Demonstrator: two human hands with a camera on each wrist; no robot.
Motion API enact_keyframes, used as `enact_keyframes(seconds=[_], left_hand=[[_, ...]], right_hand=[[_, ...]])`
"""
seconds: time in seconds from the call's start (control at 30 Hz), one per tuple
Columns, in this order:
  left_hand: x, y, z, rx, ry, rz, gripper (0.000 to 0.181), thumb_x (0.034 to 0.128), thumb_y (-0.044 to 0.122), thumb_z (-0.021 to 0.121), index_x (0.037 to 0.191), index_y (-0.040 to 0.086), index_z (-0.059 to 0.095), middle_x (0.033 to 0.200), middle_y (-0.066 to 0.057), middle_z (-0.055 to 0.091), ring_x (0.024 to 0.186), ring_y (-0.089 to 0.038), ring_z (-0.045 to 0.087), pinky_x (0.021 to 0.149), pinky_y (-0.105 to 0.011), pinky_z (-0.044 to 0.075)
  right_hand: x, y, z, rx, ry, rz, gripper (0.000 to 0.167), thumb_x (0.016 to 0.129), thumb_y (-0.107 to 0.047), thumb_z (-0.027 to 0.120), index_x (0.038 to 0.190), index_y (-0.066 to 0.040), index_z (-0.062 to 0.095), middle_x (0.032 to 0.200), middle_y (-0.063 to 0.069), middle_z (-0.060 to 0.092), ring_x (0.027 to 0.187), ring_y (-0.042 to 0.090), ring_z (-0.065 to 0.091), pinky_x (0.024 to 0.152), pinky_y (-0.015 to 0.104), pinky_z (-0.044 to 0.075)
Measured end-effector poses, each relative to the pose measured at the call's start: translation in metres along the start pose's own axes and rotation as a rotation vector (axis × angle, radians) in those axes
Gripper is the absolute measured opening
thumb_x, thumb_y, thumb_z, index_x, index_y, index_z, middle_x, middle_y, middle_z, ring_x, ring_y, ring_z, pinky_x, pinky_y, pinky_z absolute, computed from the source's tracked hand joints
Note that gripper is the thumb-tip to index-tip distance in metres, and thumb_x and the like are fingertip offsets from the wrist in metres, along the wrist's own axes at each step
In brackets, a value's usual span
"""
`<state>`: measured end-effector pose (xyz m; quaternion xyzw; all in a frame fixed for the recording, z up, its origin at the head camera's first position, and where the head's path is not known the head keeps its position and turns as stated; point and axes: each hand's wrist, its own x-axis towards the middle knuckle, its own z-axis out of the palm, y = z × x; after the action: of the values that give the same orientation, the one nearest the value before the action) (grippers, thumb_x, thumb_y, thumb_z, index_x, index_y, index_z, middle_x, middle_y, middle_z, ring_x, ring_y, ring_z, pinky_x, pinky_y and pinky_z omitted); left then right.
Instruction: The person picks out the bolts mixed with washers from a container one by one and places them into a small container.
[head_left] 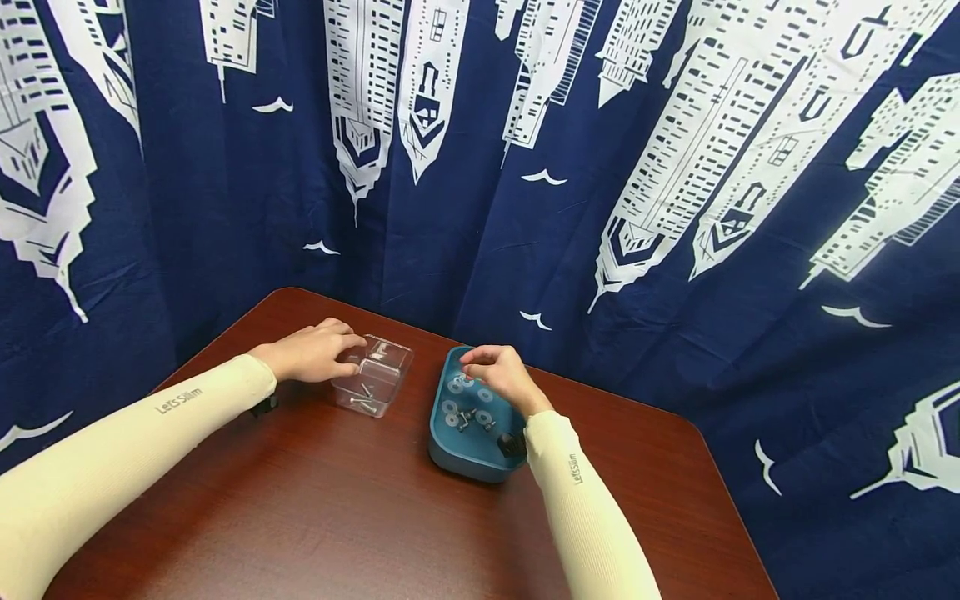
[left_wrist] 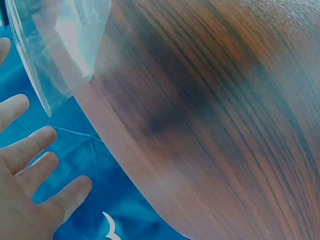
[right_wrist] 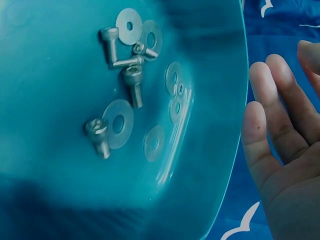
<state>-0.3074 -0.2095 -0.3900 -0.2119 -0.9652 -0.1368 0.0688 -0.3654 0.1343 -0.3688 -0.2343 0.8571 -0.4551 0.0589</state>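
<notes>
Blue tray point(head_left: 468, 447), long axis near-to-far

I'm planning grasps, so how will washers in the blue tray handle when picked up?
The washers look thin and flat, so probably light yet awkward to lift off the tray. Their smooth faces may slip; their round rims could roll if upright.

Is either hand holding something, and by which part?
The left hand holds nothing, its fingers spread near the clear plastic box; whether the right hand pinches anything can't be told.
</notes>
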Motion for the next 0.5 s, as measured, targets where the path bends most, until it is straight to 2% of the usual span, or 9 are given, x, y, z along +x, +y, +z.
enact_keyframes(seconds=[0.17, 0.27, 0.5], left_hand=[[0.003, 0.002, 0.001, -0.006, 0.011, 0.013, 0.053, 0.0920, 0.037, 0.066, 0.136, 0.008, 0.062, 0.134, -0.016, 0.060, 0.131, -0.036, 0.046, 0.107, -0.058, 0.041], [0.005, 0.006, 0.001, -0.003, 0.021, 0.033, 0.052, 0.0921, 0.037, 0.066, 0.136, 0.008, 0.063, 0.133, -0.015, 0.060, 0.130, -0.035, 0.047, 0.107, -0.057, 0.041], [0.011, 0.019, 0.000, 0.002, 0.036, 0.064, 0.056, 0.0916, 0.039, 0.068, 0.138, 0.008, 0.061, 0.134, -0.015, 0.060, 0.130, -0.033, 0.047, 0.106, -0.055, 0.042]], right_hand=[[-0.011, -0.011, -0.007, -0.005, -0.032, 0.027, 0.019, 0.093, -0.004, 0.068, 0.110, 0.004, 0.073, 0.104, 0.028, 0.072, 0.100, 0.047, 0.066, 0.071, 0.029, 0.054], [-0.022, -0.022, -0.012, -0.012, -0.044, 0.030, 0.019, 0.092, -0.001, 0.067, 0.109, 0.005, 0.072, 0.106, 0.028, 0.072, 0.097, 0.043, 0.068, 0.070, 0.027, 0.054], [-0.017, 0.013, -0.013, -0.046, -0.020, 0.070, 0.021, 0.092, -0.008, 0.069, 0.112, -0.003, 0.074, 0.109, 0.021, 0.073, 0.095, 0.037, 0.068, 0.078, 0.043, 0.056]])
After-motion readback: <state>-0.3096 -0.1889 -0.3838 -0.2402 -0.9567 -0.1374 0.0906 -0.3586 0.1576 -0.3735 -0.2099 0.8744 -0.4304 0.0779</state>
